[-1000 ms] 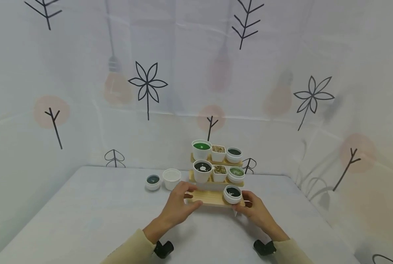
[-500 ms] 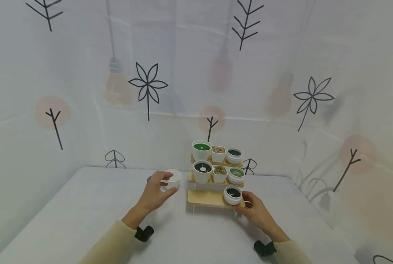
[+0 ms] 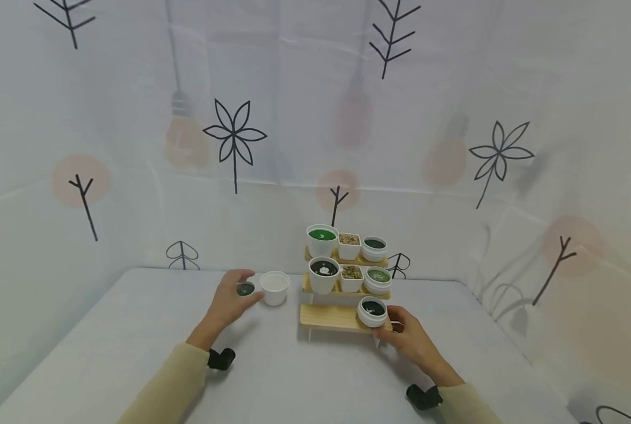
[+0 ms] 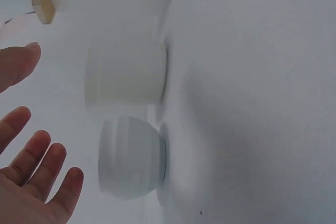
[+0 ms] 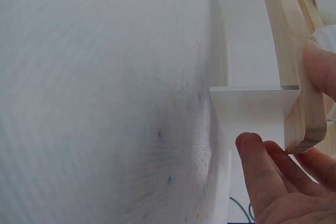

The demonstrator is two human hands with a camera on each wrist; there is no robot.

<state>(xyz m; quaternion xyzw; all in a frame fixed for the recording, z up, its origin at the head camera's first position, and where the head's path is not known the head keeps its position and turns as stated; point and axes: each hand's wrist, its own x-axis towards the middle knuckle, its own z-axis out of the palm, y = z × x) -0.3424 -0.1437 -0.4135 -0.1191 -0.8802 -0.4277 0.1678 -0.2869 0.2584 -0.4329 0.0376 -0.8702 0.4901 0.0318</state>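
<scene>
My left hand (image 3: 228,301) is spread around a small white round bowl with dark contents (image 3: 245,288). In the left wrist view, the thumb and fingers (image 4: 42,161) are apart from that bowl (image 4: 131,158). Just right of it stands a taller white cup (image 3: 275,290). My right hand (image 3: 407,335) holds the right end of the lowest wooden shelf (image 3: 328,318) of a tiered stand, beside a round white bowl with dark contents (image 3: 372,312). In the right wrist view, the thumb lies along the board (image 5: 299,66) and the fingers reach past its end, near a white leg (image 5: 252,103).
Several filled white cups and bowls stand on the two higher wooden shelves: a cup with green contents (image 3: 322,238), a square cup (image 3: 352,280) and a round green-topped bowl (image 3: 377,281) among them. A printed cloth wall (image 3: 273,224) closes off the table's back edge.
My left hand has left the left end of the lowest shelf and moved left, past the white cup, to the small bowl. The right hand stays at the shelf.
</scene>
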